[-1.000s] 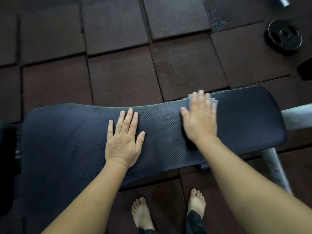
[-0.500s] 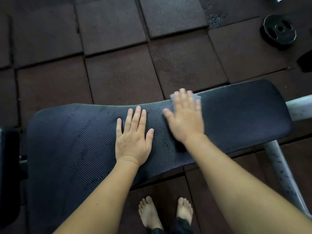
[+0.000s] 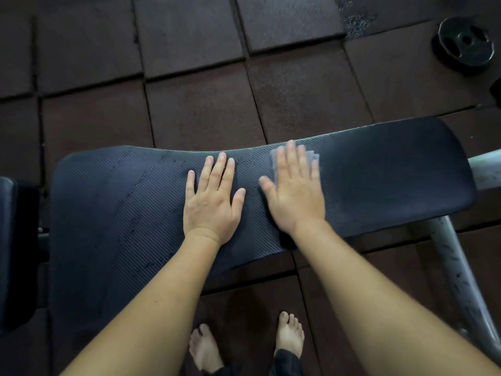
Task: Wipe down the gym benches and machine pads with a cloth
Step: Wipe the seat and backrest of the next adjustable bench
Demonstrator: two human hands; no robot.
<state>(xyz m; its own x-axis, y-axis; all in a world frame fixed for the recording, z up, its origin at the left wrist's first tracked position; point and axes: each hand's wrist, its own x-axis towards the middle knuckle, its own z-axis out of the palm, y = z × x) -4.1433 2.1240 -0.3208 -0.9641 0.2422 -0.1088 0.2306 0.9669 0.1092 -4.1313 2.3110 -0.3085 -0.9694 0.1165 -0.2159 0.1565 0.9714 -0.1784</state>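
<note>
A dark ribbed bench pad (image 3: 393, 172) runs across the view from left to right. My left hand (image 3: 212, 202) lies flat on its middle, fingers straight and slightly spread. Just to its right, my right hand (image 3: 294, 191) presses flat on a small grey cloth (image 3: 314, 156) near the pad's far edge. Only the cloth's edges show past the fingertips, and the right hand is blurred by motion.
A grey metal frame leg (image 3: 455, 270) slants down under the bench's right end. A black weight plate (image 3: 465, 42) lies on the rubber floor tiles at top right. Another dark pad (image 3: 10, 253) stands at the left edge. My bare feet (image 3: 288, 335) are below the bench.
My right hand slid the cloth leftward along the pad's far edge until it came close beside my left hand. The left hand stayed flat in place.
</note>
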